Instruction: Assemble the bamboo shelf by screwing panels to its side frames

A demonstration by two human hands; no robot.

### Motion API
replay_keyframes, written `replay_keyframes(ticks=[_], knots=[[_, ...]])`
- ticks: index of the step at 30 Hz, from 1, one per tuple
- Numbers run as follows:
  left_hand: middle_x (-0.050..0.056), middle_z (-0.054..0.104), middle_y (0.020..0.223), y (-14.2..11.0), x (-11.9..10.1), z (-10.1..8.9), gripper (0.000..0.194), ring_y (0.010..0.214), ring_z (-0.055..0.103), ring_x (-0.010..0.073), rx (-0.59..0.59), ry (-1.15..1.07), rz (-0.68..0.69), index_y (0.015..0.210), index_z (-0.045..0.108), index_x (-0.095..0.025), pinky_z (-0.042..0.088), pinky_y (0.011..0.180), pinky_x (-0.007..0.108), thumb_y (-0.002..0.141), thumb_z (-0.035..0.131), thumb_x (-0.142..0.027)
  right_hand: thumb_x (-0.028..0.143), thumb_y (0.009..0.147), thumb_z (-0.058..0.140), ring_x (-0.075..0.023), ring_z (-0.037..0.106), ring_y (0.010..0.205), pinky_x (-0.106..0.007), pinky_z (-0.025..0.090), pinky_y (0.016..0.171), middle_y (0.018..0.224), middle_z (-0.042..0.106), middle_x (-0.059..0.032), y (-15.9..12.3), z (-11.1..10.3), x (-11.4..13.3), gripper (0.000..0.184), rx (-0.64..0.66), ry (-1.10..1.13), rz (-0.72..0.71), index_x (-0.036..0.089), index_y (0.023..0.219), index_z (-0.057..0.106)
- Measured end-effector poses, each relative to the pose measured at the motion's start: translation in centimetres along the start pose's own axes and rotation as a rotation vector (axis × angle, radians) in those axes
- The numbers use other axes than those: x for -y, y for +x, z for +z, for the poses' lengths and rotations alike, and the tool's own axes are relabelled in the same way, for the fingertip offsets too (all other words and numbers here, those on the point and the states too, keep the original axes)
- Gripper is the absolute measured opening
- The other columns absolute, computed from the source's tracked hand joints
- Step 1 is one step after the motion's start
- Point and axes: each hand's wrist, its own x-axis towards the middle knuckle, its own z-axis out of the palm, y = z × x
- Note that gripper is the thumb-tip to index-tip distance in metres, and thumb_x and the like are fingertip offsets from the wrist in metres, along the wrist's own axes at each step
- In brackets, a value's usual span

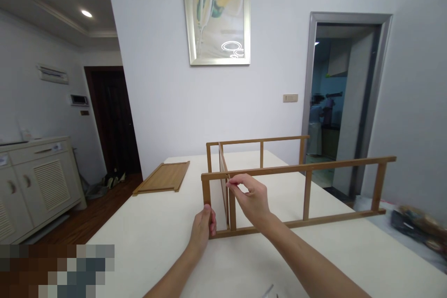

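A wooden rack stands on its side on a white table [157,233]. Its near ladder-like side frame [342,165] and far side frame [282,139] are joined by a wooden shelf panel [222,177] near the left end. My left hand [201,227] is closed around the near frame's left end bar, low down by the bottom rail. Just under the top rail, my right hand [252,195] is closed in a pinch beside the panel's edge. Whatever lies between its thumb and forefinger is too small to make out.
Another wooden panel [169,177] lies flat at the table's left side. Small thin items [268,291] rest at the near edge. A white cabinet [42,181] stands left. Bagged things [419,226] are on the right. A person [316,121] is beyond the doorway.
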Motion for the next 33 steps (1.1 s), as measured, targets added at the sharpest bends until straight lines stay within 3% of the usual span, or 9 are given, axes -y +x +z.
replay_keyframes(ticks=[14,26,33], knots=[[-0.006,0.042,0.041,0.4,0.6,-0.1,0.063,0.037,0.04,0.0096,-0.008,0.017,0.0,0.06,0.047,-0.019,0.031,0.044,0.024,0.078,0.039,-0.079,0.021,0.085,0.062,-0.0188,0.067,0.079,-0.033,0.056,0.073,0.083,0.072,-0.0046,0.1,0.8,-0.6,0.009,0.002,-0.046,-0.01,0.023,0.083,0.07],[-0.005,0.042,0.04,0.4,0.5,0.0,0.065,0.036,0.041,0.0103,-0.017,0.011,-0.005,0.057,0.048,-0.02,0.032,0.044,0.025,0.074,0.04,-0.083,0.015,0.091,0.051,-0.0197,0.062,0.082,-0.035,0.055,0.073,0.085,0.067,-0.0072,0.2,1.2,-1.0,0.019,0.024,-0.164,-0.213,0.023,0.092,0.069],[-0.005,0.042,0.04,0.4,0.5,0.0,0.066,0.036,0.039,0.0099,-0.025,0.0,-0.013,0.058,0.048,-0.019,0.032,0.043,0.024,0.073,0.04,-0.083,0.0,0.088,0.04,-0.0199,0.056,0.078,-0.033,0.052,0.066,0.084,0.064,-0.0088,0.5,1.3,-0.2,0.035,0.101,-0.403,-0.385,0.019,0.097,0.067]])
